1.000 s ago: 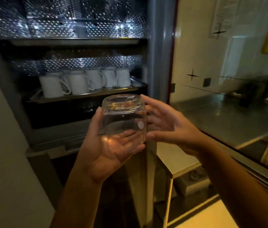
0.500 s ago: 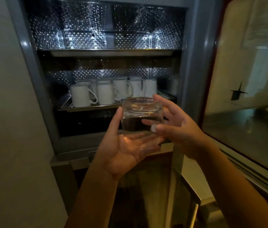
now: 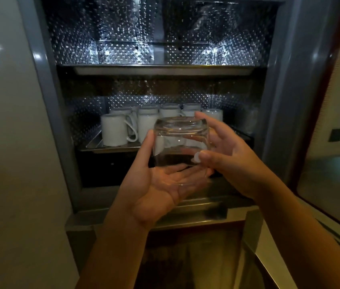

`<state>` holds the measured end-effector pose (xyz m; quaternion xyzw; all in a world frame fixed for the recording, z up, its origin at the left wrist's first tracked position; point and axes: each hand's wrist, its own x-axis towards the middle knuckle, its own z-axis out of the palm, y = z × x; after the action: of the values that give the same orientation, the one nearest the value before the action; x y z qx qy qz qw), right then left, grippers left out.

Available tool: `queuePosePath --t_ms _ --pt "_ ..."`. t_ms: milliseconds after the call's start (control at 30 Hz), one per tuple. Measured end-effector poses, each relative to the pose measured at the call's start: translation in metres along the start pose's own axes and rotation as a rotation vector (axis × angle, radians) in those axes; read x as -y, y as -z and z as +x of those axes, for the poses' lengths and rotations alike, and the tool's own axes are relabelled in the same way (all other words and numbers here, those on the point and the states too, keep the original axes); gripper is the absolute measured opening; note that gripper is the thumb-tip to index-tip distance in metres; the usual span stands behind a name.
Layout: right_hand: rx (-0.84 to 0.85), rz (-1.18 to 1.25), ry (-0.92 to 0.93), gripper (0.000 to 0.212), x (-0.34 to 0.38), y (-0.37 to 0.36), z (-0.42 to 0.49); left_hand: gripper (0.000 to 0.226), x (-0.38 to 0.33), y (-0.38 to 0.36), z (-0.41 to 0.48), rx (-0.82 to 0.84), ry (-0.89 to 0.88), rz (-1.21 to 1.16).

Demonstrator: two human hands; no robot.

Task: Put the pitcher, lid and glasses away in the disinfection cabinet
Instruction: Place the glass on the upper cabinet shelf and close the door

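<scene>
**A:** Upside-down glass (image 3: 181,149) in mid-air, dead centre, just outside the open disinfection cabinet (image 3: 277,101), not shelved yet!

**B:** Under its rim the left hand (image 3: 158,184) lies flat, thumb up the side. The right hand (image 3: 229,161) curls round it at three o'clock.

**A:** Clear, squat, thick-based. White mugs (image 3: 113,130) sit at eleven o'clock.

**B:** No pitcher, no lid in sight, so I'd say plenty is left.

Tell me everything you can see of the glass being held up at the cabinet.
The glass is a clear, squat tumbler with a thick base, empty, held upside down and roughly level. Its mouth rests on the upturned fingers of the left hand, whose thumb lies up its left wall. The right hand grips its right side, thumb on the near wall, fingers behind. It sits before the open cabinet, in front of the white mugs, not yet shelved.
</scene>
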<state>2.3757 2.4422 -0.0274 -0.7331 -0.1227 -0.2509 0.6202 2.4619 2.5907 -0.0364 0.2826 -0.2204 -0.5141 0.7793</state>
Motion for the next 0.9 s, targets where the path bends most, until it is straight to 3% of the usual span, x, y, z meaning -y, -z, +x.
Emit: queuePosePath --t_ms 300,633,900 --pt "0.079 -0.067 0.094 0.08 0.005 0.037 0.067 0.075 -0.041 -0.013 0.052 0.073 -0.101 0.118" --pt "0.075 -0.07 0.131 0.096 0.01 0.04 0.115 0.071 -0.079 -0.023 0.065 0.095 -0.155 0.111" --pt "0.021 -0.192 0.143 0.082 0.037 0.039 0.121 0.075 -0.1 -0.032 0.079 0.208 -0.088 0.077"
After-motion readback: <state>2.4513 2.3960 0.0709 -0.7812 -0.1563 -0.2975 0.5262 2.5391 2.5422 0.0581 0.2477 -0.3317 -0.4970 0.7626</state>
